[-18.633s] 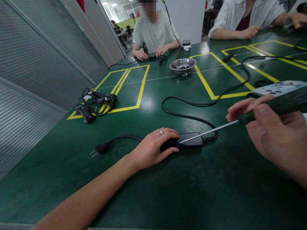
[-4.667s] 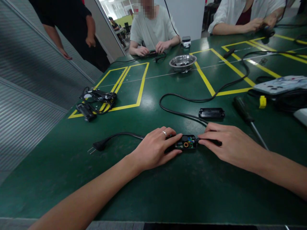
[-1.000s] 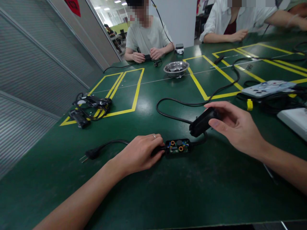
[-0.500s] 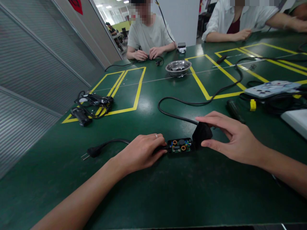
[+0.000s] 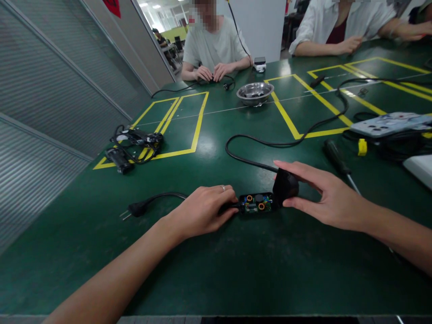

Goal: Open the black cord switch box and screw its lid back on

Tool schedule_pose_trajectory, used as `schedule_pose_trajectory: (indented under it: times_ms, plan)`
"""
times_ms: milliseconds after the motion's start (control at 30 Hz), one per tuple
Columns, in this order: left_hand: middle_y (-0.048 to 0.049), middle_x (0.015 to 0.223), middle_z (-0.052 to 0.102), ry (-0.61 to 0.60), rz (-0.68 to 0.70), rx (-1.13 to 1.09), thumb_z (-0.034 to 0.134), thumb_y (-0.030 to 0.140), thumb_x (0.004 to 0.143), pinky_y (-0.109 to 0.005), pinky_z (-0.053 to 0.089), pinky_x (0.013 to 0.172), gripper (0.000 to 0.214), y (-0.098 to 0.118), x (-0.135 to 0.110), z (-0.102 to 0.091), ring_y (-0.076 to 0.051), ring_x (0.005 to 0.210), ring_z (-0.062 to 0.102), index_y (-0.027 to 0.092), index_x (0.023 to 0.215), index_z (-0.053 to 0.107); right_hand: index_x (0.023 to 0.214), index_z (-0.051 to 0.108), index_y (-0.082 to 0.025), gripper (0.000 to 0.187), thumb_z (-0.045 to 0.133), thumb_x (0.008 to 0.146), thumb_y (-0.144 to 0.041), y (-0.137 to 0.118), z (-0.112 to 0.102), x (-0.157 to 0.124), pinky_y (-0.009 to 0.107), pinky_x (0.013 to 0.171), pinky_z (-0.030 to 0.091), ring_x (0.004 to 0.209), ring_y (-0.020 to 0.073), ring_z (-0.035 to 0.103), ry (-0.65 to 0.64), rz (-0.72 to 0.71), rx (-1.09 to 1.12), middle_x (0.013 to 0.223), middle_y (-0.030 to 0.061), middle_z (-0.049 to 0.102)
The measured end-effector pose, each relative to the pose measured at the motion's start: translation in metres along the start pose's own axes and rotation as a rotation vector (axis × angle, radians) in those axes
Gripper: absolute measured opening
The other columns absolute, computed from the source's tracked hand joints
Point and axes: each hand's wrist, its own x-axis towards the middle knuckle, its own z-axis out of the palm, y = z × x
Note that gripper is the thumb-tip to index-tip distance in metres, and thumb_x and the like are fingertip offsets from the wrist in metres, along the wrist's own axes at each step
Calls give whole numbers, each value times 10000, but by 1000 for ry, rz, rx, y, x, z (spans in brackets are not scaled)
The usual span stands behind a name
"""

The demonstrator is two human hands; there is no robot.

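Observation:
On the table in front of me lies a small black case [image 5: 241,210] with its top off, showing a circuit board [image 5: 258,203] with copper-wound coils. My left hand [image 5: 209,207] pinches the black power cord at the case's left end. The cord runs out behind that hand to a two-pin plug [image 5: 137,209]. Between the thumb and fingers of my right hand [image 5: 324,195] is a black plastic cover [image 5: 285,185], tilted up at the case's right end. Whether the cover touches the case I cannot tell. A second black cable [image 5: 249,163] leads away behind the cover.
A screwdriver [image 5: 335,155] lies beyond my right hand. Further right are a phone [image 5: 388,124] and coiled cables. A bundle of black adapters [image 5: 138,141] sits at the left, and a metal bowl [image 5: 254,93] at the back. Two people work across the green table [image 5: 216,279].
The view has shifted slightly, and more of the screwdriver shows beside my right hand. Both hands keep their grips; the cover stays tilted at the case's right end.

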Motion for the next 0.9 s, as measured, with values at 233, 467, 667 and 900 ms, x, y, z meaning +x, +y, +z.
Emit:
schedule_pose_trajectory:
  times_ms: [233,467,667,900]
  plan:
    - [-45,925,604,0,-9,-29,506,226,930,-270,451,677,94,-1,0,0,-154,786,586,178,995,554,1528,230,-278,750,603,879,-323,-11,10,-3,372,959,530,1168,216,578,4,-83,-112,1349,92,547]
    - [-27,899,603,-8,-3,-52,518,217,925,-248,420,636,66,-4,0,-4,-135,754,572,179,969,549,1389,483,-147,478,517,924,-250,-17,30,0,477,971,497,1121,245,539,-44,-247,-257,1232,136,594]
    - [-26,880,603,1,1,-38,527,235,930,-249,414,631,92,-6,1,-3,-134,747,570,180,980,581,1274,605,-119,374,475,933,-206,-18,36,7,459,958,520,1130,250,555,-121,-257,-293,1209,159,621]
    - [-47,911,610,-15,-14,-3,526,288,931,-272,456,674,154,-6,0,-6,-159,791,593,172,1022,572,1332,571,-210,418,525,920,-263,-6,42,7,459,992,521,1197,238,587,-153,-227,-200,1350,127,586]
